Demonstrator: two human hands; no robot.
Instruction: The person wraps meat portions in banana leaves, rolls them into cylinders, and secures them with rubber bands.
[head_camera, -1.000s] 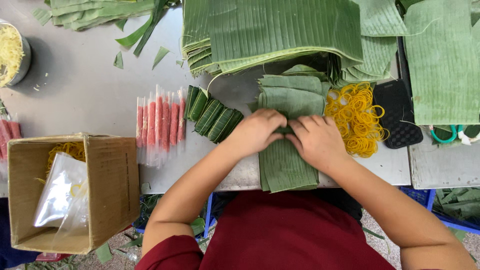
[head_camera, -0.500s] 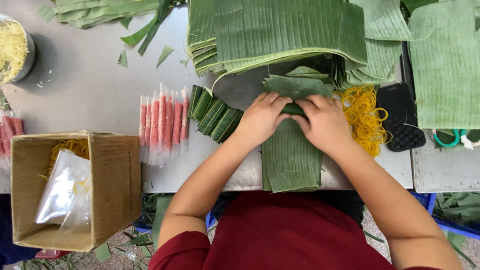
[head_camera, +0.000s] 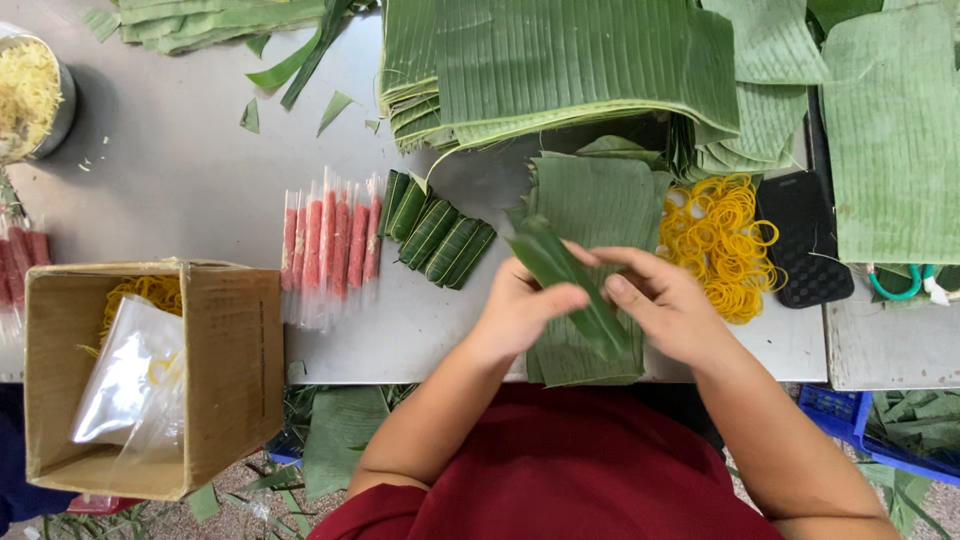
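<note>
A narrow leaf-wrapped roll (head_camera: 570, 280) slants between both hands above the table edge. My left hand (head_camera: 520, 310) grips its upper part with thumb and fingers. My right hand (head_camera: 665, 300) holds its lower end from the right. Beneath them lies a flat stack of cut banana-leaf pieces (head_camera: 590, 200). Several finished green rolls (head_camera: 435, 230) lie in a row to the left. Beside those lie several red sausages in clear wrappers (head_camera: 330, 245). A heap of yellow rubber bands (head_camera: 725, 240) sits just right of my right hand.
Big piles of banana leaves (head_camera: 560, 60) fill the back, more at the right (head_camera: 890, 130). A black phone (head_camera: 805, 235) lies by the bands. An open cardboard box (head_camera: 150, 370) with a plastic bag stands at left, a metal bowl of yellow shreds (head_camera: 30, 95) far left.
Both hands were pressing and folding a leaf flat on the stack. Now they have lifted the finished roll off the stack and hold it slanted between them.
</note>
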